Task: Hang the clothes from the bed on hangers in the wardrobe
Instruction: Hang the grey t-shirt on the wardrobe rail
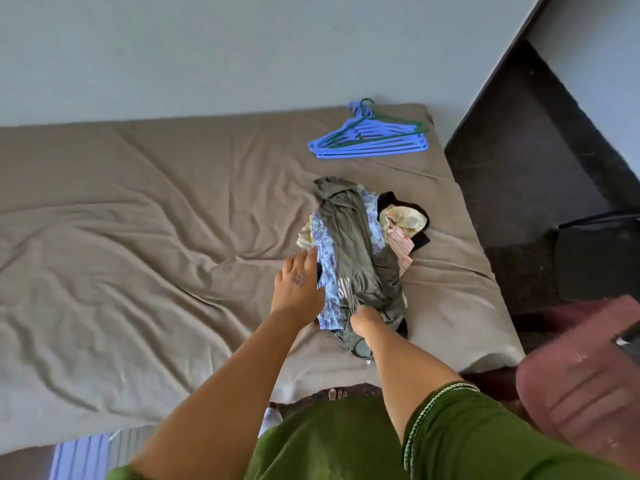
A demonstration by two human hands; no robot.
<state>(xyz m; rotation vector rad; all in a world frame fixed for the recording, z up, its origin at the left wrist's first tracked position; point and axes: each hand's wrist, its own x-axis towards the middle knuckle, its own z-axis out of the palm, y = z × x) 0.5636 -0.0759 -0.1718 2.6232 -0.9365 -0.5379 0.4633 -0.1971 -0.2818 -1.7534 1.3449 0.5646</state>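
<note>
A pile of clothes (360,251) lies on the right part of the bed (138,237), which has a tan sheet. An olive-green garment (349,237) is draped on top, over a blue flowered cloth (327,251), with cream, pink and black pieces on the right. My right hand (363,322) is closed on the near end of the olive garment. My left hand (298,282) rests flat with fingers apart against the pile's left side, on the blue cloth. A stack of blue hangers with one green hanger (374,135) lies beyond the pile, near the bed's far right corner.
A grey wall (242,46) runs behind the bed. Dark floor (530,161) lies to the right of the bed, with a dark bag-like object (595,258) and a maroon cushion or bag (581,375) close by. A striped cloth (83,455) shows at the bottom left.
</note>
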